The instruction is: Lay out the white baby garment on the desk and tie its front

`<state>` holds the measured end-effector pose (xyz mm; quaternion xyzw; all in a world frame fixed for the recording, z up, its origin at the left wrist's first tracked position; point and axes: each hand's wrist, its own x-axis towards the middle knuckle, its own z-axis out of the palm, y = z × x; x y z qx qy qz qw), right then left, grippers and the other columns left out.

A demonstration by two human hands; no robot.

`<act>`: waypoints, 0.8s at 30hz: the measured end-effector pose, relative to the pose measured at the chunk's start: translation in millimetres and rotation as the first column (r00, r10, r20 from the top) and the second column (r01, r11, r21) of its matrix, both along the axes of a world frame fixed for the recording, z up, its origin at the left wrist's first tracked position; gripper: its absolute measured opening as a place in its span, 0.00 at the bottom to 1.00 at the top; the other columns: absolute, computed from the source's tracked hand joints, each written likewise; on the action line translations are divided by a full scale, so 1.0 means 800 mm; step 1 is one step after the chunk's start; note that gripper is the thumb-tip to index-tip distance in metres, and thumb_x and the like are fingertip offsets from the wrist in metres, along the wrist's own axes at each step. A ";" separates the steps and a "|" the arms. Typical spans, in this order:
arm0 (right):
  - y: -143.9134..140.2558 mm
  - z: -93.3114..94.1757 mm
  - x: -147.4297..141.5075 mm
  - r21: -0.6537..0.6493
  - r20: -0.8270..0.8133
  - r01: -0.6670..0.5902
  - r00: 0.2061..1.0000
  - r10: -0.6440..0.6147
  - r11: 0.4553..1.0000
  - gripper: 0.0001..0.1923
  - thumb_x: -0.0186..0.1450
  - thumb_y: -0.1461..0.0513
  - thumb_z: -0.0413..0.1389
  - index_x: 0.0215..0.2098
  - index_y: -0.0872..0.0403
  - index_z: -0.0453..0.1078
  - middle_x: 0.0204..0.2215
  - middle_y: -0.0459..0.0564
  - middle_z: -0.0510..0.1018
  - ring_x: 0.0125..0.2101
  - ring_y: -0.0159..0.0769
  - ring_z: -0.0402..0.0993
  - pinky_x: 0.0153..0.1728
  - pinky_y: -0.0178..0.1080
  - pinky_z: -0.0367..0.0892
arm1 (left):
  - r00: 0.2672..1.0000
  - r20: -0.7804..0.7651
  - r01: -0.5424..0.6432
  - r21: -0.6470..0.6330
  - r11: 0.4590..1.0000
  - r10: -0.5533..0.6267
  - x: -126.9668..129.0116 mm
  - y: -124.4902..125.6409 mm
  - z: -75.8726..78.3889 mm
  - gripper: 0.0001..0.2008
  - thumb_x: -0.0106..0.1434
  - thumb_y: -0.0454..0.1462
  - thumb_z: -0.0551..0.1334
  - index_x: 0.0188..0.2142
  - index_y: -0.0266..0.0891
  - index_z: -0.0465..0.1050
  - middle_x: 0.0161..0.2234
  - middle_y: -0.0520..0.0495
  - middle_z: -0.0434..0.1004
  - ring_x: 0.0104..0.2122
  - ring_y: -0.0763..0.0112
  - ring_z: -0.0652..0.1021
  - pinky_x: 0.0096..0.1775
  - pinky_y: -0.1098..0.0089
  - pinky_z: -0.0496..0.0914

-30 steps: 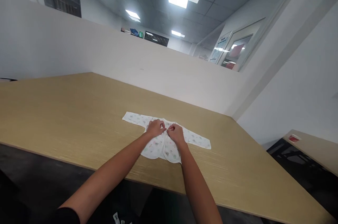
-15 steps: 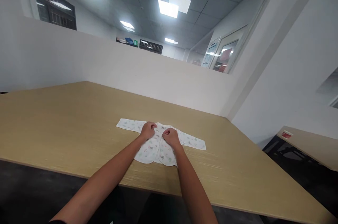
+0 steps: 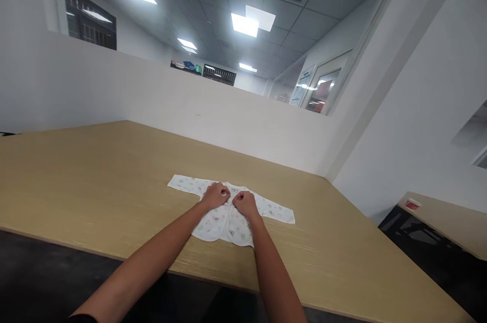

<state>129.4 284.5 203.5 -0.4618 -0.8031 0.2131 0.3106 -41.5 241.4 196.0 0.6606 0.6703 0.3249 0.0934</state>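
Writing and labels: a small tag (image 3: 233, 189) sits at the neckline of the baby shirt (image 3: 228, 206), between the two hands; dark marks show on it but cannot be read. The shirt itself is white with a small pastel print, too fine to make out. A red label (image 3: 412, 205) lies on the second desk (image 3: 441, 221) at the right edge of the frame; no text is legible there. A poster or notice (image 3: 300, 91) hangs by the glass door (image 3: 321, 91) right of centre in the upper half; its writing is too small to read.

Position of the shirt: it lies flat on the wooden table (image 3: 95, 176), just below the centre of the frame, sleeves spread out to left and right, front panels closed toward the near edge.

Hands: the left hand (image 3: 215, 195) and the right hand (image 3: 245, 203) rest on the shirt's chest, close together, just below the neckline. Both are curled, fingers bent under, fingertips pressed to the cloth on either side of the front opening. They appear to pinch the fabric edges, though the exact hold is hidden under the knuckles. Both forearms run up from the bottom of the frame and cover part of the shirt's lower hem.

Surroundings: a white partition wall (image 3: 190, 110) stands behind the table across the middle of the frame. Some coloured items (image 3: 188, 65) sit on top of it, centre upper, too distant to identify. Ceiling light panels (image 3: 244, 25) glow above. A white wall fills the right side.
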 end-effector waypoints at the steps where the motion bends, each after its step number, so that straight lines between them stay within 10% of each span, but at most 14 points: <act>1: 0.001 0.000 0.000 0.006 0.004 0.000 1.000 0.000 1.000 0.04 0.54 0.66 0.58 0.22 0.55 0.74 0.22 0.46 0.78 0.26 0.34 0.73 0.30 0.33 0.62 | 1.000 0.000 -0.006 -0.006 1.000 0.006 0.001 0.000 0.001 0.12 0.67 0.44 0.66 0.41 0.37 0.78 0.43 0.44 0.80 0.49 0.59 0.77 0.55 0.52 0.69; 16: 0.009 0.001 0.017 -0.001 -0.058 -0.245 0.968 0.245 0.969 0.11 0.64 0.57 0.53 0.35 0.54 0.73 0.31 0.48 0.79 0.33 0.37 0.74 0.36 0.35 0.68 | 0.999 0.040 -0.004 -0.082 0.997 0.008 0.003 0.005 0.005 0.15 0.69 0.47 0.65 0.42 0.37 0.79 0.43 0.45 0.82 0.48 0.60 0.80 0.58 0.50 0.68; 24: 0.006 0.003 0.010 0.130 -0.063 -0.145 0.986 0.154 0.981 0.12 0.57 0.56 0.63 0.35 0.54 0.73 0.27 0.45 0.75 0.29 0.35 0.68 0.34 0.36 0.64 | 0.999 0.045 0.002 -0.080 0.997 0.002 0.004 0.005 0.004 0.13 0.69 0.45 0.66 0.43 0.37 0.78 0.44 0.45 0.81 0.50 0.59 0.78 0.57 0.49 0.68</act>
